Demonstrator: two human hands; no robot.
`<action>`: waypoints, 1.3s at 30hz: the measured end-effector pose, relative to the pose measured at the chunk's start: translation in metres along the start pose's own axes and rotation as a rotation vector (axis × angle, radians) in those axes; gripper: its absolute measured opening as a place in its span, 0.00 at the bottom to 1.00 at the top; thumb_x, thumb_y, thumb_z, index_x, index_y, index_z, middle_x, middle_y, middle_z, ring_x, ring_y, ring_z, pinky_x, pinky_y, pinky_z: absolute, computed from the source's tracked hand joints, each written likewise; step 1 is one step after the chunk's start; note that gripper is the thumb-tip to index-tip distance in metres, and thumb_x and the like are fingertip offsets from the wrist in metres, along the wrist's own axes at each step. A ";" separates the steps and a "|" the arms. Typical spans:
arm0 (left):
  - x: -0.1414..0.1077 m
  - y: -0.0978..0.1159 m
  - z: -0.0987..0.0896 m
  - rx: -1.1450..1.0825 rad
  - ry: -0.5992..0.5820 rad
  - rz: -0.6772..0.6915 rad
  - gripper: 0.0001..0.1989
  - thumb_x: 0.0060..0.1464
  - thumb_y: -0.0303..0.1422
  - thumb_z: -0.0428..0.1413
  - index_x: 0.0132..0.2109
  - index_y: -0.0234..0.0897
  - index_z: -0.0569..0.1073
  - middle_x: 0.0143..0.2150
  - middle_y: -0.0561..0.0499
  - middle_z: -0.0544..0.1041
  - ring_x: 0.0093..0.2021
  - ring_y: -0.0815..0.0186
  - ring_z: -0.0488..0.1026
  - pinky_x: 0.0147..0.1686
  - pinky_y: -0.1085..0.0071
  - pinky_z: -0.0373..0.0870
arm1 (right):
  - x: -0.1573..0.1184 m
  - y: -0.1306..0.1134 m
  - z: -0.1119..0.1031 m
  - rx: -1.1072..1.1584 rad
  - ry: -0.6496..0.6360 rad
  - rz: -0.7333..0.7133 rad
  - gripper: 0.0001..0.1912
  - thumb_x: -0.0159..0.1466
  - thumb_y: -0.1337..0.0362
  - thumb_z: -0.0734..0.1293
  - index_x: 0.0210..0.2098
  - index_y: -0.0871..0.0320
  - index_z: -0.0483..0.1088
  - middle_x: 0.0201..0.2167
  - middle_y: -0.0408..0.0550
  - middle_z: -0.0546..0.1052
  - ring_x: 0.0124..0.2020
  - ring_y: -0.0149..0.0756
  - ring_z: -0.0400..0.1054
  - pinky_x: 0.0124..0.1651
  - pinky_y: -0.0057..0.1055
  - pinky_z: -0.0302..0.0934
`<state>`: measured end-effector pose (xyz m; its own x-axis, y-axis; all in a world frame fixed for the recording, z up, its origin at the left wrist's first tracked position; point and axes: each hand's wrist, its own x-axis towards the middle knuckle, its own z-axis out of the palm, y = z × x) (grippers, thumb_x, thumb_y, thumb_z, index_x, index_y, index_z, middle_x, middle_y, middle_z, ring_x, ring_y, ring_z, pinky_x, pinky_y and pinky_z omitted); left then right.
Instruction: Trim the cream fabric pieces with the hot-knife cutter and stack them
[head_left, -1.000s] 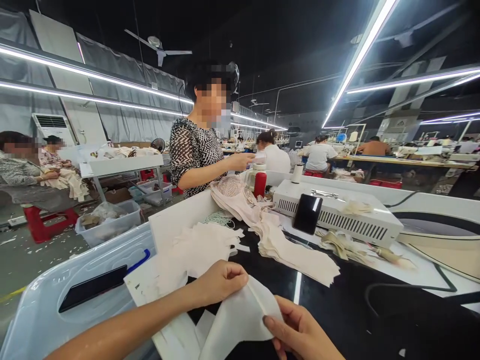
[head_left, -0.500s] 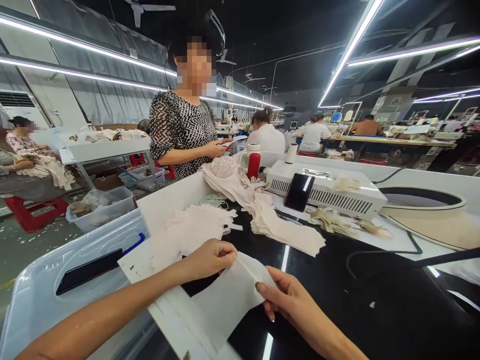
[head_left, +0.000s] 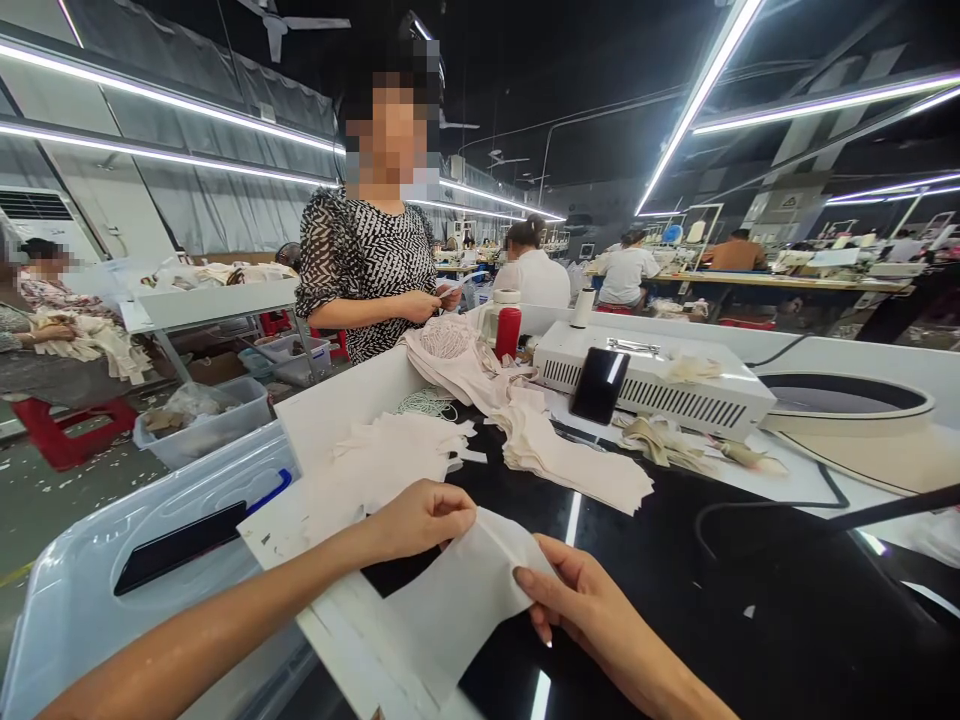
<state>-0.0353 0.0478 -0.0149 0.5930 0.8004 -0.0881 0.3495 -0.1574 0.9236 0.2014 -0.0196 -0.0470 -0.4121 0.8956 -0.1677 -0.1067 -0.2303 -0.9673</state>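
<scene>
A thin white fabric piece [head_left: 469, 605] is stretched between my two hands above the black tabletop [head_left: 675, 600]. My left hand [head_left: 431, 518] pinches its upper left edge, fingers curled. At its right edge my right hand [head_left: 574, 595] grips it between thumb and fingers. Beyond my left hand lies a heap of pale cut fabric pieces [head_left: 397, 455]. A layered stack of similar cream pieces [head_left: 574, 455] rests past my right hand. The fabric's lower end hangs over the white board edge at the left.
A black phone [head_left: 600, 385] leans against a white vented box [head_left: 652, 375], with a thread cone [head_left: 582, 307] on top. A red bottle [head_left: 508, 332] stands beside it. At left is a translucent bin lid [head_left: 82, 600]. A person [head_left: 367, 260] stands across the table holding something pale.
My hands and the fabric between them stay almost in place. The standing person's hands have shifted slightly on the pale item they hold.
</scene>
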 end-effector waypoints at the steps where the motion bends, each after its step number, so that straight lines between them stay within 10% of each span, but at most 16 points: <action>1: 0.000 0.000 0.000 -0.002 -0.001 -0.003 0.16 0.57 0.45 0.58 0.37 0.35 0.75 0.29 0.55 0.72 0.30 0.69 0.67 0.32 0.74 0.66 | 0.000 0.000 0.000 -0.004 -0.003 -0.001 0.25 0.56 0.43 0.79 0.36 0.58 0.75 0.26 0.38 0.67 0.26 0.26 0.57 0.30 0.26 0.59; 14: 0.001 0.000 0.001 0.028 0.064 -0.014 0.09 0.50 0.37 0.56 0.29 0.35 0.71 0.24 0.57 0.67 0.27 0.72 0.60 0.28 0.75 0.56 | 0.000 0.000 0.000 -0.004 -0.012 0.002 0.26 0.57 0.42 0.78 0.36 0.59 0.73 0.24 0.38 0.67 0.26 0.26 0.58 0.31 0.26 0.58; 39: 0.003 -0.008 0.001 0.046 0.041 -0.007 0.14 0.54 0.42 0.56 0.34 0.33 0.76 0.29 0.53 0.75 0.29 0.69 0.68 0.32 0.74 0.66 | 0.010 0.019 -0.008 -0.028 -0.018 -0.038 0.26 0.56 0.41 0.78 0.36 0.58 0.76 0.25 0.39 0.69 0.24 0.26 0.61 0.29 0.26 0.58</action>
<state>-0.0357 0.0512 -0.0233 0.5606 0.8244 -0.0779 0.3871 -0.1777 0.9047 0.2022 -0.0115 -0.0683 -0.4248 0.8962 -0.1278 -0.0975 -0.1856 -0.9778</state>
